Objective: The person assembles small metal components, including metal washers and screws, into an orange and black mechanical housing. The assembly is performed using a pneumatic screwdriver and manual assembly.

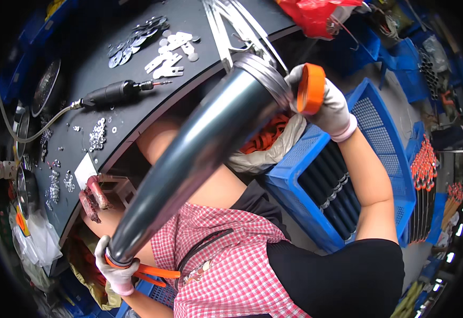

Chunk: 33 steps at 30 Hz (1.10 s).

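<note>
A long dark grey tube (194, 153) lies slantwise across my lap, from lower left to upper right. My left hand (116, 269), in a white glove, grips its lower end, where an orange ring and orange strap (154, 273) sit. My right hand (329, 106), also gloved, holds an orange cap (311, 88) right beside the tube's upper end, which has a metal band (266, 77) around it. The cap is just apart from the open end.
A black workbench (136, 69) curves at upper left with a powered hand tool (117, 91), flat metal pieces (170, 53) and small washers (98, 135). A bag of orange rings (268, 139) lies below the tube. A blue crate (342, 180) holds more dark tubes.
</note>
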Motion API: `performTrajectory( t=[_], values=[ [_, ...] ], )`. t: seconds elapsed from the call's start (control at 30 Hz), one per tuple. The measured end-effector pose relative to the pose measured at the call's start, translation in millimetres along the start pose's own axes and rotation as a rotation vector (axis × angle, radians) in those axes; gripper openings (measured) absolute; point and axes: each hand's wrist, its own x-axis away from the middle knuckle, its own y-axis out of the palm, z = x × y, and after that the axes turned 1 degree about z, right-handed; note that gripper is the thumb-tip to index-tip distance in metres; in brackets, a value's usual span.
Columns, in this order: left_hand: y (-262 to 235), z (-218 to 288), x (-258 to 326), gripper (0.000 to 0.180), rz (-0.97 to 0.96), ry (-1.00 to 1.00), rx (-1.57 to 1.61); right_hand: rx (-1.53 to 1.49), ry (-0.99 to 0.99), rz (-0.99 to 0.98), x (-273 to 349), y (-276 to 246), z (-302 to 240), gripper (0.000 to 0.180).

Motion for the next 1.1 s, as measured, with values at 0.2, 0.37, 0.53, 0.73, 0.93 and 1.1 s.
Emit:
performTrajectory(
  t=[0.2,0.37,0.53,0.73,0.93,1.1],
  values=[
    [7,9,-11,0.082,-0.13,0.247,-0.122,0.09,0.086,-0.022,20,55,-39,0.03],
    [2,5,-5,0.08,-0.122,0.206,-0.078,-0.033,0.173,-0.075,27,80,-55,0.091],
    [-6,5,-4,0.076,-0.152,0.159,-0.045,0.507,0.102,-0.083,33,92,-69,0.093],
    [-23,9,-16,0.072,-0.282,0.051,0.04,0.729,-0.05,-0.37,33,96,-90,0.082],
    [-48,8,-33,0.071,-0.365,0.038,0.057,1.028,-0.542,-0.472,35,103,-101,0.075],
    [-58,16,-51,0.077,-0.565,-0.109,0.174,0.953,-0.493,-0.531,35,111,-109,0.055]
  ],
)
